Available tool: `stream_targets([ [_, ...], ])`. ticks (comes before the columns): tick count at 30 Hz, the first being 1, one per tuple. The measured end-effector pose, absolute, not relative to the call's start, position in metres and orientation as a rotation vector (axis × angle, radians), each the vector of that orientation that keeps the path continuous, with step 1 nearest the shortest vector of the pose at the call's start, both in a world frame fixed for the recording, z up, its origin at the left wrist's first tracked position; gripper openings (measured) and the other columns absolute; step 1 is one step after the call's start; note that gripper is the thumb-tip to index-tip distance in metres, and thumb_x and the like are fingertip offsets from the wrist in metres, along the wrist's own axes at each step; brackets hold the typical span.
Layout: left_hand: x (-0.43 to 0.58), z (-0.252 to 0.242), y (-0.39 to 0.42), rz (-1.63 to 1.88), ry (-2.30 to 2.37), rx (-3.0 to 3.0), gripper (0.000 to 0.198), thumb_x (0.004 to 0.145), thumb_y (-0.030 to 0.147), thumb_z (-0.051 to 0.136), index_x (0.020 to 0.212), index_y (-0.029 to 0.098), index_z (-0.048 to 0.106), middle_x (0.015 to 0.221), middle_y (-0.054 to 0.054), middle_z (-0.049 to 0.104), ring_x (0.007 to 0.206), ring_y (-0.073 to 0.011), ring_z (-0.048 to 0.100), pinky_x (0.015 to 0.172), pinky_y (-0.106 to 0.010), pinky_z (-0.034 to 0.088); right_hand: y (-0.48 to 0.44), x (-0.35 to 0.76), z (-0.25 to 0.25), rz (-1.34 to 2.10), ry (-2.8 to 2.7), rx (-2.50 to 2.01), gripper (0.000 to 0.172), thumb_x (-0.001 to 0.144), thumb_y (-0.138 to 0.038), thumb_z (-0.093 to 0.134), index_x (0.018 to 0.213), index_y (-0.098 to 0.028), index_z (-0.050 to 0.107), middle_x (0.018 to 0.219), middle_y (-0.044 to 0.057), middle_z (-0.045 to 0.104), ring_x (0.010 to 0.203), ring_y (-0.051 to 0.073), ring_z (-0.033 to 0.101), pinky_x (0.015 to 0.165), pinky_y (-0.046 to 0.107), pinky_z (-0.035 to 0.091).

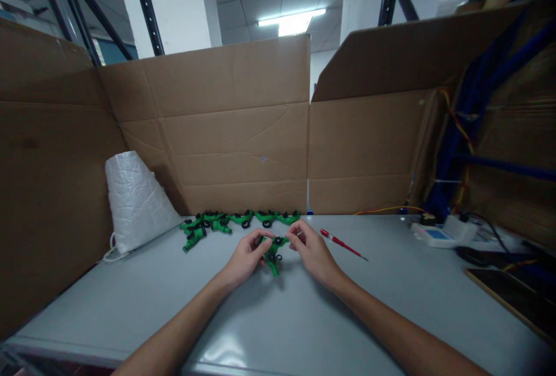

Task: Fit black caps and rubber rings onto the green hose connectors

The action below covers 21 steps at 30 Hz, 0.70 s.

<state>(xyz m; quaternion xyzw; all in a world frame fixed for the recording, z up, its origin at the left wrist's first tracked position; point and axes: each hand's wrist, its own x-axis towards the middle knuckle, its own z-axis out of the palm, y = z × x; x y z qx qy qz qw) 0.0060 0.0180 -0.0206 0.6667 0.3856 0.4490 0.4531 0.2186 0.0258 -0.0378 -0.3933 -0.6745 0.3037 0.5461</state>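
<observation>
Near the middle of the table, my left hand is closed on a small green plastic piece with black round parts. The piece tilts, with one end pointing down towards me. My right hand pinches at the right end of the same piece, thumb and forefinger together; its fingers partly hide that end. Behind my hands, several similar green pieces lie in a loose row along the cardboard. A red screwdriver rests on the table just right of my right hand.
Cardboard walls enclose the grey table at the back and sides. A white wrapped bundle leans at the back left. On the right are a blue metal frame, a white power strip, cables and a dark flat board.
</observation>
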Motion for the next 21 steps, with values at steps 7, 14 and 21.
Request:
stream_targets([
  [7, 0.0054, -0.0228, 0.0197, 1.119, 0.96, 1.639, 0.055, 0.086, 0.063, 0.075, 0.112, 0.015, 0.069, 0.08, 0.0, 0.059, 0.068, -0.014, 0.059, 0.055, -0.022, 0.048, 0.0259, 0.2181, -0.0388, 0.788, -1.581, -0.934, 0.022, 0.099, -0.045, 0.057, 0.095, -0.024, 0.056, 0.082, -0.001, 0.062, 0.073, 0.021, 0.066, 0.069, 0.033, 0.049],
  [14, 0.0048, -0.021, 0.019, 1.142, 0.969, 1.648, 0.051, 0.088, 0.061, 0.074, 0.11, 0.015, 0.069, 0.079, 0.0, 0.06, 0.067, -0.0138, 0.058, 0.056, -0.022, 0.047, 0.0259, 0.217, -0.041, 0.828, -1.576, -0.934, 0.027, 0.099, -0.051, 0.056, 0.094, -0.024, 0.054, 0.082, -0.001, 0.063, 0.069, 0.019, 0.066, 0.067, 0.032, 0.049],
  [21, 0.0043, -0.0187, 0.017, 1.159, 0.951, 1.637, 0.05, 0.089, 0.06, 0.073, 0.11, 0.015, 0.07, 0.081, -0.001, 0.06, 0.07, -0.0151, 0.059, 0.057, -0.023, 0.048, 0.0268, 0.2153, -0.0464, 0.867, -1.59, -0.927, 0.03, 0.102, -0.056, 0.052, 0.098, -0.026, 0.051, 0.077, -0.002, 0.067, 0.067, 0.02, 0.067, 0.067, 0.032, 0.05],
])
